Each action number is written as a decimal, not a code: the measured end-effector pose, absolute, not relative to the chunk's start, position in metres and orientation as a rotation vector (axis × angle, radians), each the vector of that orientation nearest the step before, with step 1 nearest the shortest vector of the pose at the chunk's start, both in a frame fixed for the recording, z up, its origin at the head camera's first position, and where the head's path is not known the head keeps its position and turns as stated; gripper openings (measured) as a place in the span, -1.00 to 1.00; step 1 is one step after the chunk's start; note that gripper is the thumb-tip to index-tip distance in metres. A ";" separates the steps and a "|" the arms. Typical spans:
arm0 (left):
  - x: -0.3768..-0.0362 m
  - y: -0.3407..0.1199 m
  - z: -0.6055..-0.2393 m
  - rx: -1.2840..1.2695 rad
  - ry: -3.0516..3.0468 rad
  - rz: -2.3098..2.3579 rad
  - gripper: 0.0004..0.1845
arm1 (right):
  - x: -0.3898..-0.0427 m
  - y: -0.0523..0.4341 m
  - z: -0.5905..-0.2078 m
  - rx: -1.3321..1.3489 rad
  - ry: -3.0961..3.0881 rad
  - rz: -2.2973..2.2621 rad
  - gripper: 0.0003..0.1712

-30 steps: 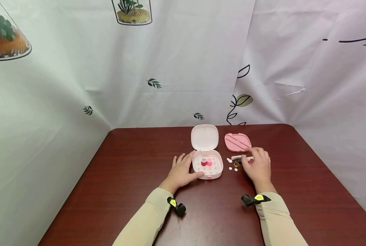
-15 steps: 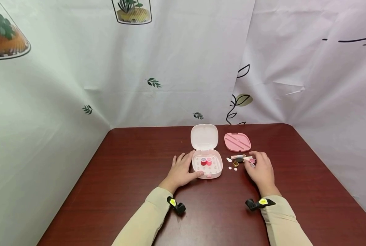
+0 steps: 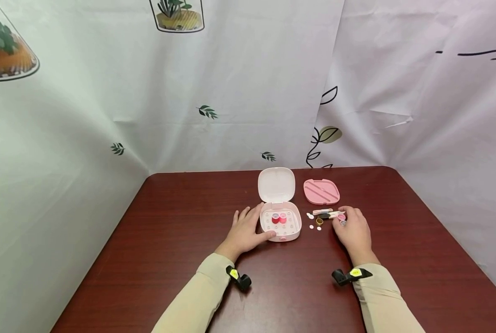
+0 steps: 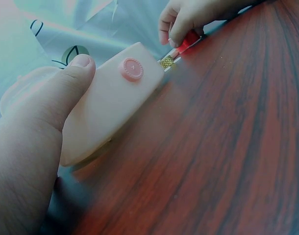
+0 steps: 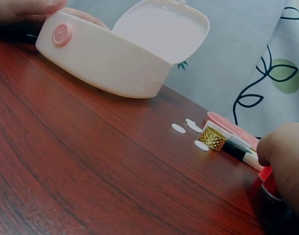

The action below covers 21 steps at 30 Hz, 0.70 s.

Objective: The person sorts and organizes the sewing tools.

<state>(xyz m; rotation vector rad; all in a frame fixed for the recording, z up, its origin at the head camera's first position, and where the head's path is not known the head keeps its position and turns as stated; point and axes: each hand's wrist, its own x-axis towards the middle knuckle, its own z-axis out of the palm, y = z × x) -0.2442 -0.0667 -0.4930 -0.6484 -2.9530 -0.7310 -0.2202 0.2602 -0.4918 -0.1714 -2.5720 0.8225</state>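
A pale pink sewing box [image 3: 280, 234] stands with its lid up on the table, two thread spools, a red one [image 3: 275, 218] and a pink one [image 3: 283, 218], upright on its pegged insert. My left hand [image 3: 245, 234] grips the box's left side, thumb on the front rim. Off to the right, my right hand [image 3: 355, 234] pinches a red thread spool [image 5: 271, 186] low over the table; its fingers partly hide it. Beside that hand lie a gold thimble [image 3: 319, 222], small white buttons [image 5: 178, 128] and slim tools with a black part [image 5: 233, 150].
Behind the small items lies a pink grooved tray [image 3: 321, 192]. The raised lid [image 3: 276, 185] stands at the back of the box. A printed cloth [image 3: 239, 92] hangs beyond the table's [image 3: 181, 222] far edge.
My right hand has drawn back slightly right and toward me from the slim tools, uncovering them and the spools beside its fingers. My left hand stays on the box.
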 end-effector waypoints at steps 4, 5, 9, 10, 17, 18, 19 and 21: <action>-0.244 -0.066 -0.493 -0.651 -2.946 -0.739 0.04 | -0.220 0.260 -0.490 -0.165 -2.559 0.819 -0.62; -0.244 -0.066 -0.493 -0.651 -2.943 -0.742 0.04 | -0.221 0.260 -0.490 -0.162 -2.548 0.816 -0.62; -0.244 -0.066 -0.492 -0.653 -2.943 -0.746 0.03 | -0.221 0.257 -0.490 -0.122 -2.460 0.801 -0.68; -0.244 -0.066 -0.492 -0.654 -2.942 -0.746 0.03 | -0.222 0.257 -0.490 -0.105 -2.432 0.794 -0.69; -0.244 -0.067 -0.491 -0.661 -2.930 -0.752 0.02 | -0.227 0.243 -0.487 0.077 -2.251 0.732 -0.72; -0.244 -0.067 -0.492 -0.661 -2.932 -0.750 0.02 | -0.227 0.241 -0.487 0.104 -2.241 0.726 -0.72; -0.244 -0.068 -0.492 -0.663 -2.928 -0.753 0.02 | -0.228 0.238 -0.486 0.133 -2.228 0.720 -0.72; -0.244 -0.068 -0.493 -0.665 -2.927 -0.753 0.02 | -0.229 0.232 -0.485 0.196 -2.200 0.712 -0.71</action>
